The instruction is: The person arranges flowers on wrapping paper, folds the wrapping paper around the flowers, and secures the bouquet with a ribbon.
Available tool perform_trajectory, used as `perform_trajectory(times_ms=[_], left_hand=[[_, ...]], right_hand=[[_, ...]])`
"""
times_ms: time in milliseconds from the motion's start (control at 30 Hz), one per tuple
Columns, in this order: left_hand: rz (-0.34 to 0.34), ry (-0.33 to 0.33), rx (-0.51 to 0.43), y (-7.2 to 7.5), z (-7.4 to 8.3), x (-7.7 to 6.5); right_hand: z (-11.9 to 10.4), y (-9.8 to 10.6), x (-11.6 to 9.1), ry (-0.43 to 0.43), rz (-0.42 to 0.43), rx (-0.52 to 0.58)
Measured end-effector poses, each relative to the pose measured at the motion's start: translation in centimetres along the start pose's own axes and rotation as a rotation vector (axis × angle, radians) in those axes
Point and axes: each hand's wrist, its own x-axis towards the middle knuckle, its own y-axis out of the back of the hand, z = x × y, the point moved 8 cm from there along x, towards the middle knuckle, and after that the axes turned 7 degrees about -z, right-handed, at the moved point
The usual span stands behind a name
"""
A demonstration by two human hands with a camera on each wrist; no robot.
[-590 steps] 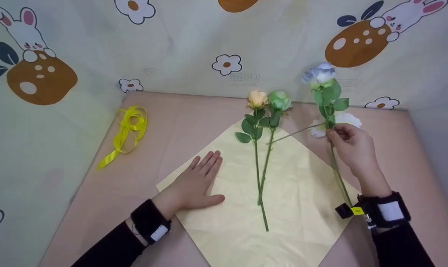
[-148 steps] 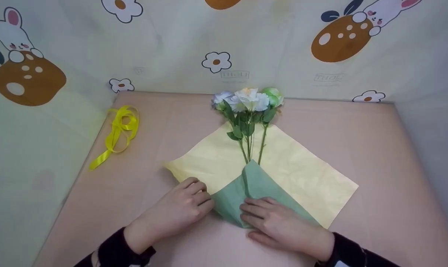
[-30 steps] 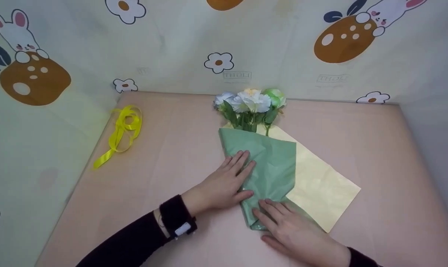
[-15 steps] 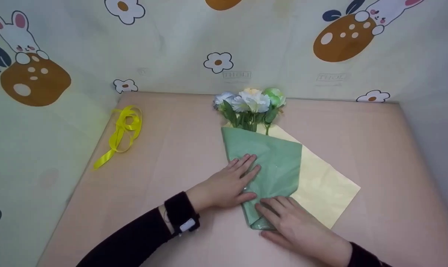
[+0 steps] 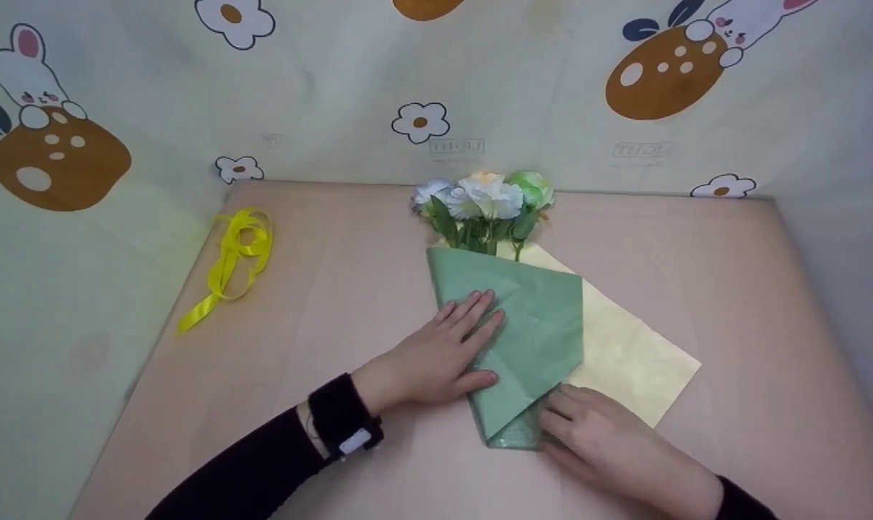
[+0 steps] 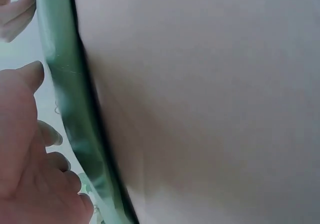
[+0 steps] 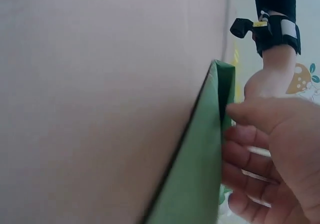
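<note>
In the head view, wrapping paper [image 5: 530,310], green on its folded-over faces and pale yellow inside, lies around a bunch of artificial flowers [image 5: 487,198]. Blue, white, peach and green blooms stick out at the top; their stems are hidden by the fold. My left hand [image 5: 436,357] lies with extended fingers on the left part of the green flap. At the lower right of the bundle, my right hand [image 5: 598,433] pinches the folded paper with bent fingers. The right wrist view has its thumb and curled fingers [image 7: 247,156] against the green fold.
A loosely coiled yellow ribbon [image 5: 237,253] lies on the left of the pink tabletop [image 5: 335,245]. The pale yellow corner [image 5: 642,361] of the paper spreads out to the right. A patterned backdrop [image 5: 335,94] stands behind the table.
Since about five seconds ago, the left side of the paper has been folded rightward over the stems. In the last half second, my right hand has shifted right and its fingers have curled.
</note>
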Motion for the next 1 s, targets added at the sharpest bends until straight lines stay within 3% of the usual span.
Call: perform_trajectory(times_ms=[233, 533, 700, 1000], left_hand=[[-0.013, 0.012, 0.002, -0.1, 0.3, -0.5], [-0.091, 0.008, 0.058, -1.6, 1.1, -0.1], [-0.132, -0.026, 0.058, -2.4, 1.6, 0.3], [-0.167, -0.054, 0.122, -3.0, 2.1, 0.5]], right_hand=[[0.1, -0.4, -1.0, 0.061, -0.034, -0.047], [0.0, -0.6, -1.7, 0.130, -0.018, -0.078], [0.1, -0.6, -1.2, 0.099, 0.007, -0.026], [0.6, -1.1, -0.6, -0.029, -0.029, -0.050]])
